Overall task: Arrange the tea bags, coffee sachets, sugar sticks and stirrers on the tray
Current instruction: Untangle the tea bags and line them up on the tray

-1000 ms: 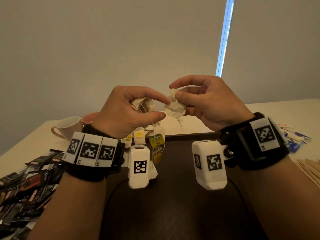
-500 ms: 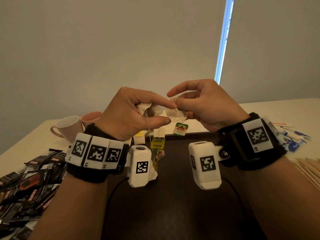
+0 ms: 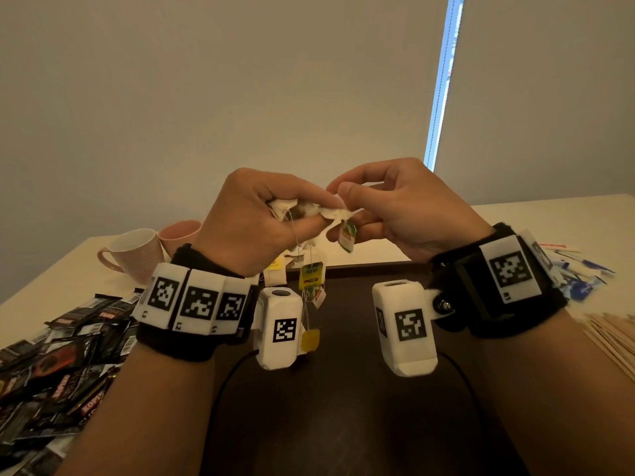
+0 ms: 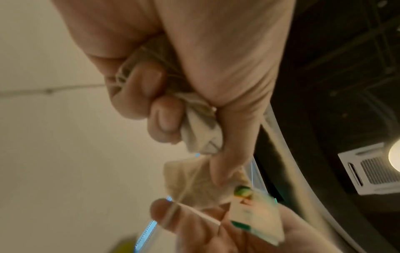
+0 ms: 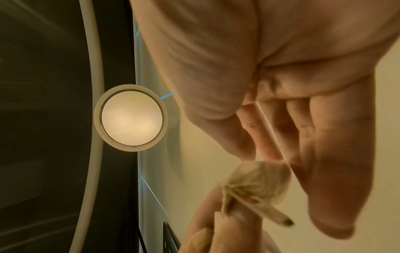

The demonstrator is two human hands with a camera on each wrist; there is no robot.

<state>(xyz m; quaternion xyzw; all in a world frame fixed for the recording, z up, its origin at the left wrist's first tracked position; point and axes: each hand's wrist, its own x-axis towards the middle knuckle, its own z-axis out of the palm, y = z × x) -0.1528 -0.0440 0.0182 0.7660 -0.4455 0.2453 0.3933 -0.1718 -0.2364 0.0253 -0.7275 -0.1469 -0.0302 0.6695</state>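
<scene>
From the head view, above the dark tray [image 3: 343,424], the left hand [image 3: 254,221] clutches bunched tea bags [image 3: 295,209] while the right hand [image 3: 405,207] pinches one bag's string. The left wrist view shows curled fingers [image 4: 166,118] gripping the crumpled bags. The right wrist view shows thumb and forefinger pinching; teasing the strings apart gently should avoid tearing.

Dim, warm light all round. A bright blue-white strip of daylight [image 3: 443,80] cuts the wall in the head view, and straight lines bow toward its edges. The right wrist view catches a round ceiling lamp [image 5: 131,117] glowing, skin close up soft; the left wrist view smears with blur.
</scene>
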